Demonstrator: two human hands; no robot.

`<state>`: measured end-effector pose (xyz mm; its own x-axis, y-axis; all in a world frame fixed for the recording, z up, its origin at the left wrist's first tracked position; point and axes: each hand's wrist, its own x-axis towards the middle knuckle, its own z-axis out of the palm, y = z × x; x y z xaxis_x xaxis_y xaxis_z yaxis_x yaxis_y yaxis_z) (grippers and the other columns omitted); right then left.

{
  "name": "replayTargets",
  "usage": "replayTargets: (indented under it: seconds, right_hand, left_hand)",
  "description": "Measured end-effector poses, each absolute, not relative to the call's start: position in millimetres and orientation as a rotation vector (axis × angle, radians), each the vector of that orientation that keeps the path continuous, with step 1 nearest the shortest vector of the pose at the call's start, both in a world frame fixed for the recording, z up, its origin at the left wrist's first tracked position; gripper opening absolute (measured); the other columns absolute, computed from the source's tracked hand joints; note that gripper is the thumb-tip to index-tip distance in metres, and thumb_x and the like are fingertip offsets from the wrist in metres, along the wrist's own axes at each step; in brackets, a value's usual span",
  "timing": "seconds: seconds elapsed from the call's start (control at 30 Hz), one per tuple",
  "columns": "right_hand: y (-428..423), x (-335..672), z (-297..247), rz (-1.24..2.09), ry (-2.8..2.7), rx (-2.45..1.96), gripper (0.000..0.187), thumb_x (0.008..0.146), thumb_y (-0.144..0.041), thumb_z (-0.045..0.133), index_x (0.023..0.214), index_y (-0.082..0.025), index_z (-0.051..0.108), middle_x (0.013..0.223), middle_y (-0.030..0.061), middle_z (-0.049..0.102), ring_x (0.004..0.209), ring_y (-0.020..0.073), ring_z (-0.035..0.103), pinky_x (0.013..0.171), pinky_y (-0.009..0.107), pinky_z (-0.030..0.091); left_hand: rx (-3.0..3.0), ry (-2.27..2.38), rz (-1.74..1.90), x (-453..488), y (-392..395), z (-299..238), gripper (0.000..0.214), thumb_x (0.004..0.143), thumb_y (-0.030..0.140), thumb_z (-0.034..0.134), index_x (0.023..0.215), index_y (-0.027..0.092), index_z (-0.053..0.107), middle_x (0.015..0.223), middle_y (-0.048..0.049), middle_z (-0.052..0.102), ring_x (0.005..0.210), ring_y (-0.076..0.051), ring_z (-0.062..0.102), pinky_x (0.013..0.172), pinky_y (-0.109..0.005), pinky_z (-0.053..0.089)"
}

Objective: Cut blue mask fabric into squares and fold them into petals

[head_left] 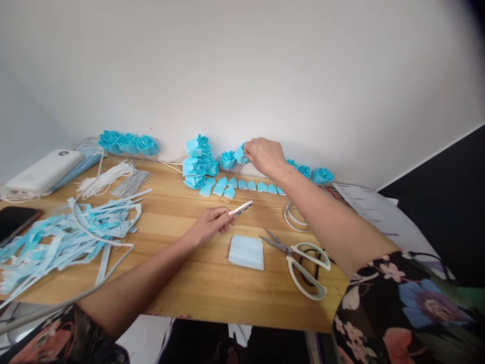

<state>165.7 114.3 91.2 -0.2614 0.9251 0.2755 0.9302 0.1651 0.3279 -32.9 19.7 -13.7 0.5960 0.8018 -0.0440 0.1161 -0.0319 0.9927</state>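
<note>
My left hand (212,225) pinches a slim white object (242,207) with dark blue print along its side, held just above the wooden table; it looks like a narrow tape roll seen edge-on. At the wall, my right hand (265,154) is closed on a blue paper-like flower (241,154), next to another blue flower (228,160). Small pale-blue cut petals (252,186) lie in rows below it. A square stack of light-blue sheets (246,252) rests in front of my left hand. Scissors (297,258) lie spread apart to the right of the stack.
Finished-looking blue flowers (129,143) line the wall, with a cluster (199,162) near the middle. Light-blue strips (76,237), white cords (108,177), a power bank (45,169) and a phone (17,222) occupy the left. White rings (291,218) lie under my right forearm.
</note>
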Motion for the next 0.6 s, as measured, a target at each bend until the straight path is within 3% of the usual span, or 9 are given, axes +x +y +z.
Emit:
replayTargets:
  seconds: [0.6]
  right_hand:
    - [111.1,181.1,77.9,-0.56,-2.326,-1.76,0.021,0.088,-0.021,0.06,0.108,-0.021,0.061,0.102,0.006,0.068,0.09,0.0214,0.06,0.062,0.027,0.037]
  left_hand:
    - [1.487,0.786,0.659,-31.2,19.6,-14.4,0.043,0.08,0.055,0.053,0.076,0.013,0.062,0.065,-0.001,0.055,0.059,-0.012,0.05,0.059,-0.024,0.041]
